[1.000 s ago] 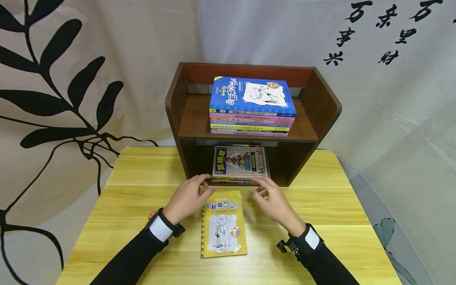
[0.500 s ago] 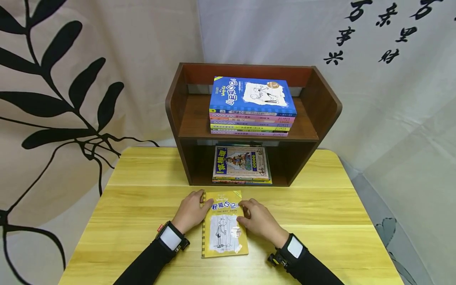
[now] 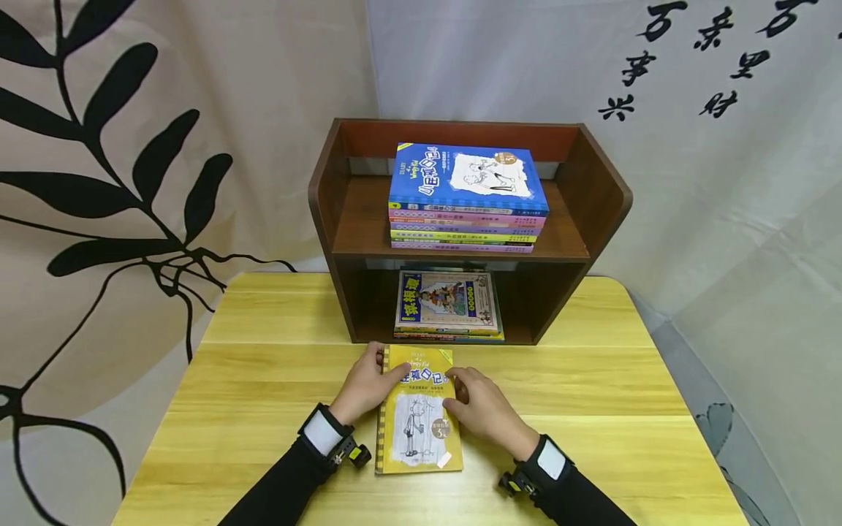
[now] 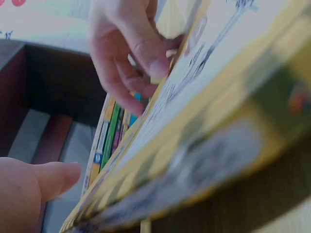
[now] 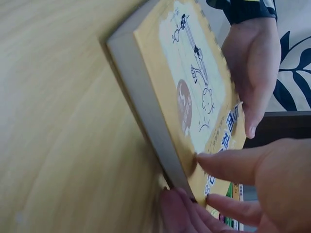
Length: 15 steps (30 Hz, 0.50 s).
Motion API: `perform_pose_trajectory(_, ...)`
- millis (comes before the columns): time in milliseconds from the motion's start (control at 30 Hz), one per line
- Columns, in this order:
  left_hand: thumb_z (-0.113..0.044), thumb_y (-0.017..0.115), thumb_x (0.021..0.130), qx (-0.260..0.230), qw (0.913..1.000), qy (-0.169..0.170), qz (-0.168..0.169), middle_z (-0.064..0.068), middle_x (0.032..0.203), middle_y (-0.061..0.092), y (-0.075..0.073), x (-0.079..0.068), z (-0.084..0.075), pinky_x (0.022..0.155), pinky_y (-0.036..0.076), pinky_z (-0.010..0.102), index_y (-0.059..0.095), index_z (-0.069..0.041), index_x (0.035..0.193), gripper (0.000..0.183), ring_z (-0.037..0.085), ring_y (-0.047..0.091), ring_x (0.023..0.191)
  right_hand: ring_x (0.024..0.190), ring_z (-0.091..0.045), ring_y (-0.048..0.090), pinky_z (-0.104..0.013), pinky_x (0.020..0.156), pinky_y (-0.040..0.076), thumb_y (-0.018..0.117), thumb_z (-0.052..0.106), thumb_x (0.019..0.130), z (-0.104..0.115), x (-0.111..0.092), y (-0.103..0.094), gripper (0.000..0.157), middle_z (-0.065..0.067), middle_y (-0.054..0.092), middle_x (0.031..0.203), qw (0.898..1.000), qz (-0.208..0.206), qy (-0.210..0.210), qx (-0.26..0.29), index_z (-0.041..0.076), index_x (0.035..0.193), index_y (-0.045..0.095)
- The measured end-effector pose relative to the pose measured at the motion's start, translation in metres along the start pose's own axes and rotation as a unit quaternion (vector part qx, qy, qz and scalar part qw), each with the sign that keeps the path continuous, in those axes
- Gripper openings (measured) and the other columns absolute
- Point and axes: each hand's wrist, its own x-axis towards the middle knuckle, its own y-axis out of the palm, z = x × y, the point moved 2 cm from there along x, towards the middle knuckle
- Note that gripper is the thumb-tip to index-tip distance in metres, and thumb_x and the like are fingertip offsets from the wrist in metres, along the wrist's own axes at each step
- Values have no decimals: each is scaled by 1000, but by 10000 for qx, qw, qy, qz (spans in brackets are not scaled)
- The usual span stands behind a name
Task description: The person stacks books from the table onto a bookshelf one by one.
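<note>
On the table in front of the shelf is a yellow paperback book (image 3: 421, 431), cover up, with a line drawing on it. My left hand (image 3: 368, 381) grips its upper left edge, thumb over the cover. From the other side my right hand (image 3: 485, 409) pinches the right edge. In the right wrist view, the right thumb presses the cover of the book (image 5: 160, 63), while the other fingers lie at its edge and partly out of sight. The left wrist view shows the spine side of the book (image 4: 160, 160) close up and blurred.
A brown two-tier shelf (image 3: 608, 197) stands at the back of the wooden table (image 3: 263, 409). A stack topped by a blue book (image 3: 427, 186) fills its upper middle. Several books, topped by an illustrated one (image 3: 447, 299), lie below. Printed cloth hangs behind.
Both hands have come down from beside the lower stack to the yellow book and taken hold of its edges. The book has shifted slightly to the right and up.
</note>
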Motion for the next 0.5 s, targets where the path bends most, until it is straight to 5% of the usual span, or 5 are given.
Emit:
perform_pose_trajectory(133, -25, 67, 103, -538, 9979, -82, 345, 17, 110, 73, 6, -3, -7, 63, 63, 41, 39, -10, 145, 52, 25, 75, 73, 89, -11, 65, -43, 85, 57, 77, 25, 95, -3, -3, -7, 68, -3, 71, 111, 9994, -44, 48, 345, 10, 155, 49)
perform_pose_trajectory(267, -17, 65, 103, -846, 9959, 72, 301, 17, 107, 73, 5, -7, -15, 58, 63, 43, 38, -13, 146, 51, 27, 75, 70, 82, -10, 68, -41, 81, 58, 74, 31, 99, -4, -4, -14, 81, -3, 71, 116, 9972, -247, 107, 701, 9, 165, 33)
perform_pose_trajectory(500, -11, 68, 102, -1162, 9903, 760, -51, 18, 107, 74, -8, -16, -48, 59, 65, 42, 42, -15, 140, 46, 27, 77, 73, 99, -18, 74, -35, 82, 63, 66, 48, 101, -6, -10, -21, 73, -9, 71, 125, 9855, -3, 119, 1692, 20, 163, 40)
